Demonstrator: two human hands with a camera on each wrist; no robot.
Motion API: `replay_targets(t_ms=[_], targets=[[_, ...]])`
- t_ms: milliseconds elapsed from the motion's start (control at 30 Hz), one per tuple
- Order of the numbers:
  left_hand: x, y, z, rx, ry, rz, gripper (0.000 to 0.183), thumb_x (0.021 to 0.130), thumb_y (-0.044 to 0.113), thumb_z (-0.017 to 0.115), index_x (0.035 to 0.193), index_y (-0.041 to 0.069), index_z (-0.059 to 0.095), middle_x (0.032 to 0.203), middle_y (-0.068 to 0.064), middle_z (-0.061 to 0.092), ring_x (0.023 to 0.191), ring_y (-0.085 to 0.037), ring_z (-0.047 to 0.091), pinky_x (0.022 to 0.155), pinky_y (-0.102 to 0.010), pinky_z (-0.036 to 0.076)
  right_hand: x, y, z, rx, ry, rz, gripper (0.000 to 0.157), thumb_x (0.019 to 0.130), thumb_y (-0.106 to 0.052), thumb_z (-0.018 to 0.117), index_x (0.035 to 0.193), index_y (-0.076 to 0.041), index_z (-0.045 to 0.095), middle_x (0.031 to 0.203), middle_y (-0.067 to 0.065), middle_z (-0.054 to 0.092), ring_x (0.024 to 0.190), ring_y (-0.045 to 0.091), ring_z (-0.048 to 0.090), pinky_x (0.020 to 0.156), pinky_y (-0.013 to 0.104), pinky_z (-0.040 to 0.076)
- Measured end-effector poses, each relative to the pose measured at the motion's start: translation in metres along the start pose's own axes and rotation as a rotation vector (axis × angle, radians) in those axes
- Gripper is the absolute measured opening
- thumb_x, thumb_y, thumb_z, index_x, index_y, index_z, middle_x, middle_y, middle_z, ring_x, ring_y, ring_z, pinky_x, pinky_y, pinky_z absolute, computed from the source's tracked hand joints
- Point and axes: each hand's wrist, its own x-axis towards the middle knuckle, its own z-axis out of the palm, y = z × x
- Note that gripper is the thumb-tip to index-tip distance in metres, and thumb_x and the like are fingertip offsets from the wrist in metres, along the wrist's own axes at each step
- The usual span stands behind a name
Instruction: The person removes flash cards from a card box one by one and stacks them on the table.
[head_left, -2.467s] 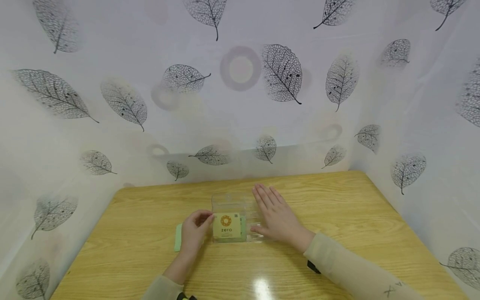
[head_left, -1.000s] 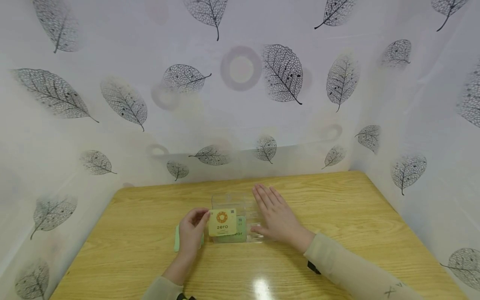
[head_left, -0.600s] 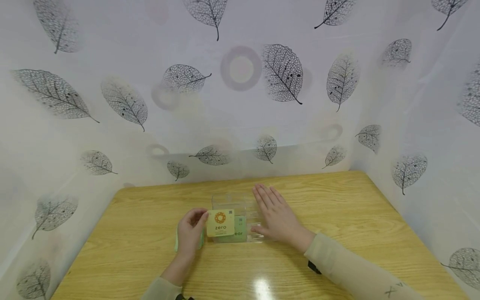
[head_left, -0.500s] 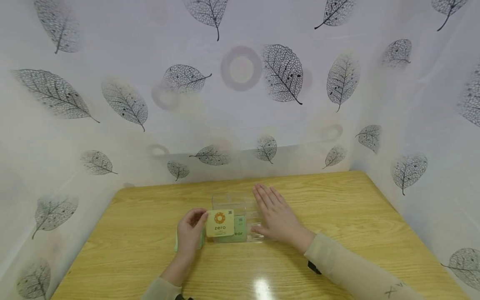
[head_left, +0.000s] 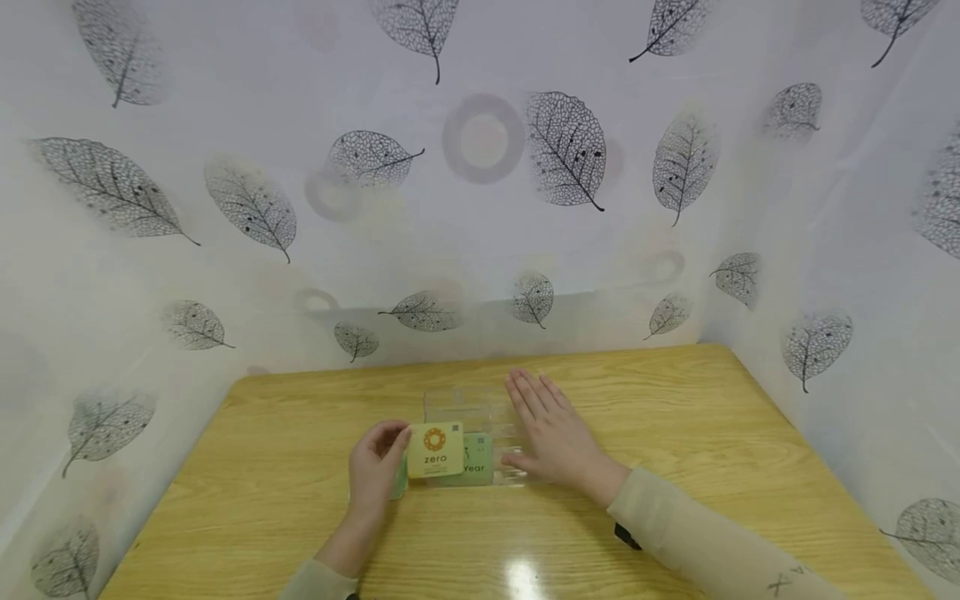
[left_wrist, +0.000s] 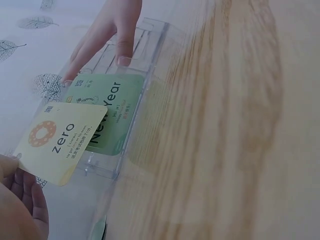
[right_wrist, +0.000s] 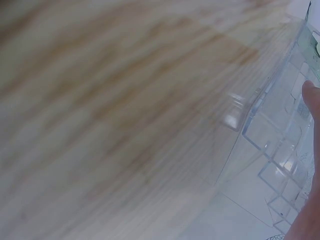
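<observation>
Between thumb and fingers, my left hand (head_left: 375, 467) pinches the left edge of a yellow flash card (head_left: 437, 450) printed "zero" with an orange ring. Behind it, a green "New Year" flash card (left_wrist: 116, 107) lies in a clear plastic box (head_left: 457, 400), partly covered by the yellow one. My right hand (head_left: 558, 429) rests flat with straight fingers on the right part of the clear box, which shows ridged compartments in the right wrist view. Partly hidden under my left hand is another green card (head_left: 400, 482) on the table.
The wooden table (head_left: 637, 400) carries the box near its middle. A white curtain (head_left: 480, 250) with leaf prints hangs behind the table and along both sides.
My left hand has drawn the yellow card leftward, from lying over the box to partly beyond its left edge. More of the green card shows. The right hand has stayed put.
</observation>
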Motion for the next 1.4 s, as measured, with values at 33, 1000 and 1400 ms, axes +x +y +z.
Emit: replay_targets(t_ms=[33,1000,1400], targets=[[0.000,0.000,-0.001,0.003,-0.001,0.000,0.019,0.102,0.004,0.070,0.115,-0.009,0.070,0.110,-0.020,0.074,0.087,0.004,0.062,0.081,-0.011,0.053,0.000,0.000,0.000,0.003,0.001,0.000,0.115,0.094,-0.079,0.056,0.168,0.000,0.016,0.177,0.017,0.013,0.164,0.035,0.022,0.135,0.049,0.015],[0.001,-0.002,-0.015,0.005,0.044,-0.057,0.017,0.103,0.003,0.068,0.116,-0.007,0.071,0.101,-0.006,0.073,0.085,0.001,0.064,0.077,-0.014,0.056,0.001,-0.001,0.000,-0.022,0.012,0.000,0.116,0.093,-0.080,0.056,0.168,0.000,0.018,0.177,0.017,0.016,0.164,0.034,0.023,0.134,0.049,0.016],[0.002,-0.001,-0.022,0.003,0.053,-0.096,0.021,0.104,0.006,0.068,0.120,-0.007,0.069,0.098,0.003,0.071,0.082,0.000,0.064,0.071,-0.016,0.058,0.000,-0.002,-0.003,-0.006,-0.003,0.005,0.116,0.093,-0.079,0.056,0.168,0.000,0.018,0.177,0.017,0.014,0.165,0.034,0.020,0.135,0.049,0.015]])
